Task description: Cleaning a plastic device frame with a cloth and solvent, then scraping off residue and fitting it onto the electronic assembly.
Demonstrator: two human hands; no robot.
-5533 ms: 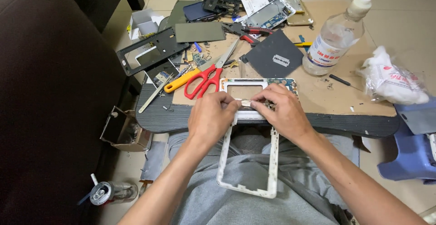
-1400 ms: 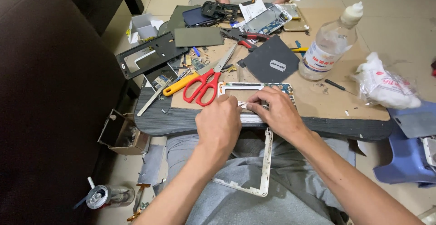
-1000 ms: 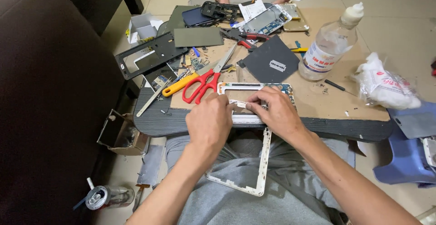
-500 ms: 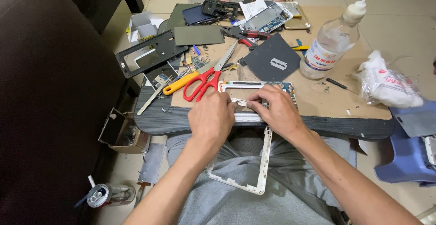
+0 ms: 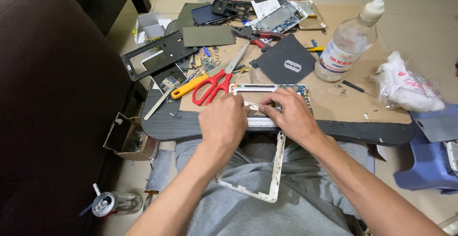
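White tablet frame: a thin rectangular bezel, its upper end resting on the near edge of the low dark table, its lower end hanging down over the seated person's grey-clad lap, slightly tilted. Left hand: laid over the frame's upper-left part at the table edge, back of the hand up, fingers curled down onto the frame; whether they pinch it cannot be told, since the fingertips are hidden beneath the hand. Right hand: beside it on the upper-right part of the frame, thumb and forefinger drawn together on a small pale piece at the frame's top bar, other fingers pressing on the frame. The two hands near each other, not touching. Red-handled scissors: lying just beyond the left hand, blades pointing away. Yellow-handled tool: touching the scissors' left side. Dark square sheet: flat on the brown card covering the table, beyond the right hand, a razor blade lying on it. Clear plastic bottle: upright, white cap, to the right of the sheet. White crumpled bag: at the table's right end. Black frame: at the far left corner, tilted. Opened devices and circuit boards: along the far edge. Metal can: on the floor, lower left.
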